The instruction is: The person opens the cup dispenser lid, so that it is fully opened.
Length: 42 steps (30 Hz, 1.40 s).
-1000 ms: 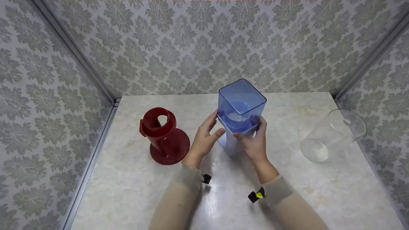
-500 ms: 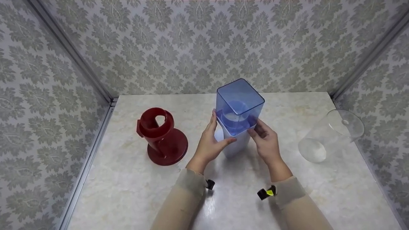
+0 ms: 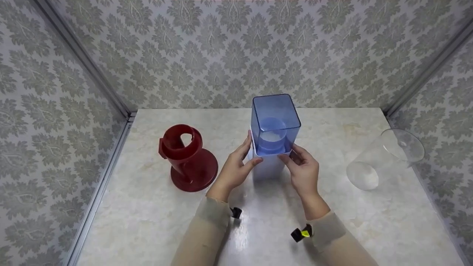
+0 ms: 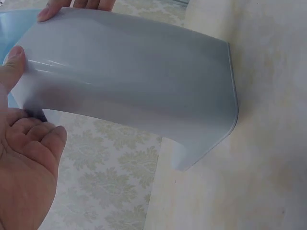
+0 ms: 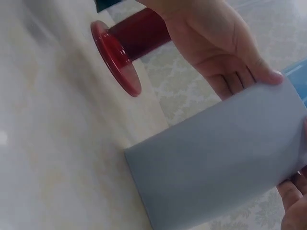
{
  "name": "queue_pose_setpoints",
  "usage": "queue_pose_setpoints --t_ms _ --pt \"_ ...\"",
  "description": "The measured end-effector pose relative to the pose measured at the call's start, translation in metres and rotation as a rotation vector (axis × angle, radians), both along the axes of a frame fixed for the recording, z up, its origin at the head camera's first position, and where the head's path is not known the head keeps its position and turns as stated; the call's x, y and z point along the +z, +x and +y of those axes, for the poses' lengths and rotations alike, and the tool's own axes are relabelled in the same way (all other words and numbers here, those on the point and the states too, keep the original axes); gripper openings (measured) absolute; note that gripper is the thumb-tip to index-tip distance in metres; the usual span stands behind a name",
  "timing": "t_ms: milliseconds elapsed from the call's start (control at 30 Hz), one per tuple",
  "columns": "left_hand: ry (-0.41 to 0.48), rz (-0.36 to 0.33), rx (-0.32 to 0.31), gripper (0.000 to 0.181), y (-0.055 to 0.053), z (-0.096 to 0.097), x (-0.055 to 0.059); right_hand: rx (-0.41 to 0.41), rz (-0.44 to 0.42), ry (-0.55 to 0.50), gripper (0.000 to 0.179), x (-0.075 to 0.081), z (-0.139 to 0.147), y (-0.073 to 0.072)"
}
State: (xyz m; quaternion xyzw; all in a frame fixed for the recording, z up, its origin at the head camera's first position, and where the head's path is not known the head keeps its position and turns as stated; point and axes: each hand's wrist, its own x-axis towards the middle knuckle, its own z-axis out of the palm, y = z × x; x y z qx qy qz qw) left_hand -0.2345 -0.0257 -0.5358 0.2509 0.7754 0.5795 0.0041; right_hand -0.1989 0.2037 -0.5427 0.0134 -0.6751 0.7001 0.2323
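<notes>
In the head view a white upright stand (image 3: 269, 168) with a transparent blue square container (image 3: 275, 111) on top is at the table's centre. My left hand (image 3: 234, 168) grips the stand's upper left edge, thumb at the front corner, fingers along the side. On the right side my right hand (image 3: 305, 168) holds the upper edge, its thumb on the front face. The left wrist view shows the stand's grey-white body (image 4: 129, 72) reaching the table, with an opening underneath. In the right wrist view my left hand (image 5: 211, 38) has its thumb on the top edge; my right hand (image 5: 295, 201) is partly cut off.
A red stand (image 3: 194, 170) with a ring-shaped top and round base is to the left. A clear cylinder (image 3: 384, 159) stands at the right. Patterned wall panels (image 3: 236, 55) enclose the marbled table (image 3: 147, 221) at the back and both sides.
The white stand and blue container have turned clockwise, seen from above, so a flat side now faces me. My right hand has shifted right along the rim; my left thumb stays near the front.
</notes>
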Motion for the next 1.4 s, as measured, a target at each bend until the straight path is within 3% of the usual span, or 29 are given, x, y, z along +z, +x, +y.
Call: queue_pose_setpoints --t_ms 267,433,533,667,767,900,1000,1233,1400 --pt "0.028 -0.007 0.009 0.079 0.000 -0.009 0.000 -0.074 0.108 0.115 0.051 -0.008 -0.014 0.009" --pt "0.069 0.000 0.037 0.077 0.008 -0.003 -0.004 -0.011 0.079 0.231 0.057 -0.007 0.002 0.004" --pt "0.093 0.009 0.099 0.075 0.015 0.003 -0.005 0.111 0.022 0.227 0.068 -0.002 0.018 -0.004" --pt "0.181 0.021 0.235 0.067 0.023 0.013 -0.006 0.327 -0.037 0.151 0.088 0.005 0.036 -0.022" --pt "0.228 0.047 0.339 0.060 0.028 0.021 -0.007 0.470 -0.031 0.094 0.108 0.012 0.044 -0.037" --pt "0.247 0.067 0.412 0.049 0.032 0.028 -0.008 0.612 -0.008 0.122 0.121 0.019 0.048 -0.053" --pt "0.266 0.045 0.424 0.042 0.034 0.030 -0.008 0.672 -0.013 0.165 0.121 0.021 0.050 -0.059" --pt "0.306 0.016 0.381 0.040 0.030 0.025 -0.007 0.681 -0.029 0.119 0.125 0.021 0.053 -0.060" --pt "0.334 -0.025 0.315 0.042 0.022 0.018 -0.008 0.606 -0.004 0.160 0.141 0.026 0.047 -0.064"
